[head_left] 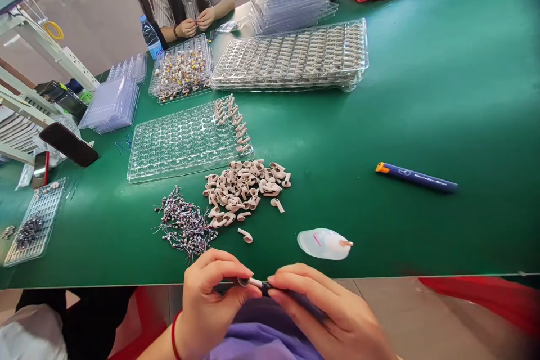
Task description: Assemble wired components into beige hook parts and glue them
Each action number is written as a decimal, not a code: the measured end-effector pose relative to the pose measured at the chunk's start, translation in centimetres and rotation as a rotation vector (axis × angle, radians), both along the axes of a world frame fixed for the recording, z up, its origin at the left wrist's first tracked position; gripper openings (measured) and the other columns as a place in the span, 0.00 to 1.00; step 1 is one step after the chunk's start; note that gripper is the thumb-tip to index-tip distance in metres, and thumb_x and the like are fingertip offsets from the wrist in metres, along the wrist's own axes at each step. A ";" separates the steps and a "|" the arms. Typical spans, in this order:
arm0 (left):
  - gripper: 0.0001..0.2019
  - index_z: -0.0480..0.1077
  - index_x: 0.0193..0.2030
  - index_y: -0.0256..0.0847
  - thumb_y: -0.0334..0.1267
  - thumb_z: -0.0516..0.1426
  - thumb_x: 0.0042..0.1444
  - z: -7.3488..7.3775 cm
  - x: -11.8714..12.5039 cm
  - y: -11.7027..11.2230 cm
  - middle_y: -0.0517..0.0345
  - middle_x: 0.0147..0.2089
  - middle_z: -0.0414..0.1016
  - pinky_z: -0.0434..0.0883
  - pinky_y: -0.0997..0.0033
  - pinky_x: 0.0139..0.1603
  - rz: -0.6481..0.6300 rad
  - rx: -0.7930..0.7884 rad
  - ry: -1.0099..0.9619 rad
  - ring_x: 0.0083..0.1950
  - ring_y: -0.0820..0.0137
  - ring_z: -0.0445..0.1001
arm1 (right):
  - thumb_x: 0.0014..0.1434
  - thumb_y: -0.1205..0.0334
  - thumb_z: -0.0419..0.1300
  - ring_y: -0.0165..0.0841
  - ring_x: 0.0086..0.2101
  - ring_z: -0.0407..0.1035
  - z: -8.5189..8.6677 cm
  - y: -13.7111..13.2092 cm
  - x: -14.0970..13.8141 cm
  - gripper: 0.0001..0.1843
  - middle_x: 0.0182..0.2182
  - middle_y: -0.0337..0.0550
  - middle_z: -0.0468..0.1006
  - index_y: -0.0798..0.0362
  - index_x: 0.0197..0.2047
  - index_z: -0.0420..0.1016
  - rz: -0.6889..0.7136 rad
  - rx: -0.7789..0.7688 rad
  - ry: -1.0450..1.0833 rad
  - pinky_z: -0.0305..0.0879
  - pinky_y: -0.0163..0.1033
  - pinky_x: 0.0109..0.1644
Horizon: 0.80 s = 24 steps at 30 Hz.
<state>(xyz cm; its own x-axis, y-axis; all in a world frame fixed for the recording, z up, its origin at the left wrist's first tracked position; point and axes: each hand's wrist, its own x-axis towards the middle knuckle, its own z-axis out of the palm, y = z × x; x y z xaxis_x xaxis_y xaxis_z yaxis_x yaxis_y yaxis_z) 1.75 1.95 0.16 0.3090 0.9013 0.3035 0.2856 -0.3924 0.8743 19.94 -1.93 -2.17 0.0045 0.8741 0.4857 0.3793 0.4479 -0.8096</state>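
At the table's front edge, my left hand (215, 301) pinches an earbud shell (255, 282) between thumb and fingertips; its pale stem points right. My right hand (324, 309) is closed at the stem's end, fingertips on a small dark part (265, 288) whose kind I cannot make out. Just beyond the hands lies a loose beige earbud shell (245, 235). Behind it is a heap of similar shells (236, 188), with a pile of small wired components (185, 222) to its left. A flattish, translucent white bottle (323, 243) with an orange-brown tip lies right of these.
A clear tray (169, 143) holds several shells along its right side. Filled trays (291, 59) are stacked behind it, beside a tray of small parts (181, 73). A blue stick with an orange end (415, 177) lies right. Across the table, a person (192, 5) handles something small.
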 end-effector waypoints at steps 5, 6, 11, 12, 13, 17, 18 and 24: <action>0.09 0.77 0.37 0.41 0.31 0.69 0.50 0.0 0.0 -0.2 0.59 0.32 0.76 0.76 0.78 0.32 -0.007 0.022 0.016 0.30 0.74 0.76 | 0.66 0.63 0.57 0.26 0.28 0.76 -0.1 -0.1 0.1 0.05 0.29 0.41 0.78 0.51 0.39 0.73 0.017 -0.037 0.023 0.74 0.25 0.33; 0.09 0.77 0.37 0.41 0.31 0.68 0.50 0.0 -0.1 -0.2 0.59 0.32 0.76 0.76 0.78 0.32 -0.009 0.018 0.017 0.30 0.74 0.76 | 0.66 0.64 0.57 0.26 0.28 0.76 -0.1 -0.1 0.1 0.04 0.29 0.41 0.78 0.51 0.40 0.73 0.015 -0.033 0.027 0.74 0.25 0.33; 0.08 0.77 0.37 0.41 0.32 0.69 0.50 0.0 0.0 -0.3 0.59 0.33 0.76 0.76 0.78 0.32 -0.006 -0.002 0.032 0.30 0.74 0.76 | 0.65 0.68 0.57 0.25 0.28 0.75 -0.1 -0.2 0.0 0.05 0.30 0.40 0.78 0.50 0.39 0.73 0.023 -0.026 0.052 0.74 0.25 0.34; 0.08 0.77 0.37 0.41 0.33 0.69 0.50 0.0 0.0 -0.3 0.59 0.32 0.76 0.76 0.78 0.32 -0.005 0.001 0.031 0.30 0.74 0.76 | 0.64 0.69 0.57 0.25 0.28 0.75 -0.2 -0.3 0.0 0.05 0.30 0.40 0.78 0.51 0.39 0.73 0.025 -0.025 0.057 0.74 0.25 0.34; 0.08 0.77 0.37 0.41 0.33 0.69 0.50 0.1 0.0 -0.2 0.59 0.32 0.76 0.76 0.78 0.32 -0.003 0.005 0.029 0.30 0.74 0.76 | 0.64 0.69 0.57 0.25 0.28 0.75 -0.2 -0.3 0.0 0.05 0.30 0.40 0.78 0.51 0.39 0.73 0.026 -0.024 0.062 0.74 0.25 0.34; 0.07 0.77 0.37 0.42 0.33 0.68 0.50 0.3 0.1 -0.2 0.59 0.32 0.77 0.76 0.78 0.31 -0.001 0.025 0.030 0.29 0.74 0.76 | 0.64 0.67 0.58 0.26 0.28 0.76 -0.1 -0.3 0.0 0.05 0.30 0.40 0.79 0.50 0.38 0.75 0.010 -0.025 0.071 0.74 0.25 0.33; 0.07 0.77 0.37 0.42 0.33 0.68 0.50 0.3 0.1 -0.2 0.59 0.32 0.77 0.76 0.78 0.31 -0.002 0.026 0.031 0.29 0.74 0.76 | 0.64 0.66 0.58 0.26 0.27 0.76 -0.1 -0.3 0.0 0.05 0.30 0.40 0.79 0.50 0.38 0.75 0.003 -0.027 0.070 0.74 0.25 0.32; 0.08 0.76 0.37 0.42 0.33 0.68 0.50 0.3 0.0 -0.1 0.59 0.32 0.76 0.76 0.78 0.31 -0.002 0.035 0.027 0.29 0.74 0.76 | 0.66 0.59 0.57 0.27 0.26 0.76 0.3 0.1 0.1 0.08 0.27 0.40 0.79 0.50 0.36 0.75 0.000 -0.070 0.052 0.73 0.26 0.30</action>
